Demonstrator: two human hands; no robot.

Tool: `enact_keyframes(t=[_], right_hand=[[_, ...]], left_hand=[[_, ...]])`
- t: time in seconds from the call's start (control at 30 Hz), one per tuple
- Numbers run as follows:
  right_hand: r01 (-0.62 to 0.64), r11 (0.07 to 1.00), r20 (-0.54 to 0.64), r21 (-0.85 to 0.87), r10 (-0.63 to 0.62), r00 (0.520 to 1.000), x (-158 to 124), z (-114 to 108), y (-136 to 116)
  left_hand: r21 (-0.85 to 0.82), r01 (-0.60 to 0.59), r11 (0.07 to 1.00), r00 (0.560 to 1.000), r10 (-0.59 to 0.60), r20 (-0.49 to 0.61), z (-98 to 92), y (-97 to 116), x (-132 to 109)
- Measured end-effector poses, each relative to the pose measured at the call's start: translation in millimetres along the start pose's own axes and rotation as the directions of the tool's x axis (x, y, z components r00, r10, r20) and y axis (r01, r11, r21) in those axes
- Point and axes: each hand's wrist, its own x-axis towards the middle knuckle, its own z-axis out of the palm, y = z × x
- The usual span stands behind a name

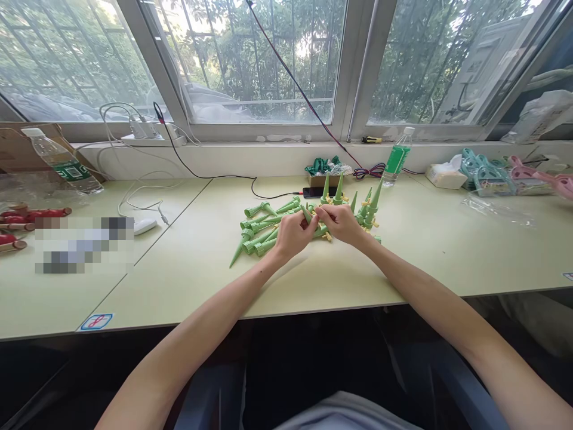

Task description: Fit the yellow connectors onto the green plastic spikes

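Note:
My left hand [293, 235] is closed around a green plastic spike [307, 214], whose pointed tip sticks up past the fingers. Right beside it, my right hand [342, 222] is pinched, fingertips meeting the left ones; what it grips is mostly covered by the fingers. Several loose green spikes and tubes [247, 234] lie in a heap left of my hands. Behind and to the right, green spikes [375, 200] with small yellow valve pieces stand upright. A yellow valve piece [328, 237] lies below my right hand.
A phone [313, 192] on a cable and a small box [329, 176] of green wrappings sit behind the spikes. Water bottles [397, 158] stand at both sides. Tissues [446, 173] and coloured plastic clips [492, 176] are at right; red-and-wood pieces [36, 215] at left.

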Motion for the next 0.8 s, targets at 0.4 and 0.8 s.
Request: enact_keyframes(t=[0.4,0.8], right_hand=[[0.015,1.000,-0.022,0.025,-0.014,1.000,-0.6,-1.3,-2.8],[0.021,0.997,-0.011,0.076,-0.020,1.000,-0.2,-1.2,-6.7]], left_hand=[[-0.038,0.037,0.999,0.999,-0.037,-0.002,-0.2,-0.9,0.3],[-0.120,0.048,0.992,0.999,-0.049,-0.011,-1.6,0.3,2.2]])
